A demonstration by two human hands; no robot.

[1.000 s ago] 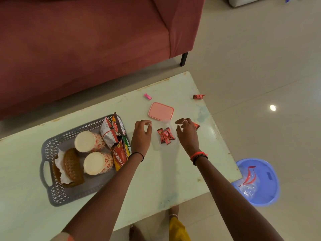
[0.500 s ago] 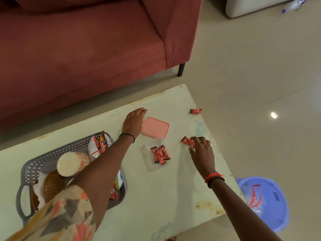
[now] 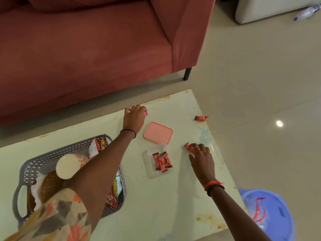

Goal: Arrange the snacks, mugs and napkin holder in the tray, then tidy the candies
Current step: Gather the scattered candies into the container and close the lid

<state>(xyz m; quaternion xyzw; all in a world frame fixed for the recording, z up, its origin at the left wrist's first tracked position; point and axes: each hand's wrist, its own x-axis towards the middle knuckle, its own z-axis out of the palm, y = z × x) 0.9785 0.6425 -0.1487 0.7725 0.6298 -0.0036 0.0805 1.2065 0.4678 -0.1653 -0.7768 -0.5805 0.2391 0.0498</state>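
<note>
Your left hand (image 3: 134,117): mid-frame, arm stretched far forward, palm down, fingers curled | your right hand (image 3: 201,156): right of centre, palm down, fingertips (image 3: 192,148) pinched, forearm running in from lower right.

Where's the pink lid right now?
Head view: the pink lid lies flat mid-table, just beyond the clear box, right of the left hand.

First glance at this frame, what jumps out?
Both hands are spread across the pale table: the left hand covers a pink candy near the far edge, while the right hand touches a red candy by the right edge. Between them sit a clear box of red candies and its pink lid.
</note>
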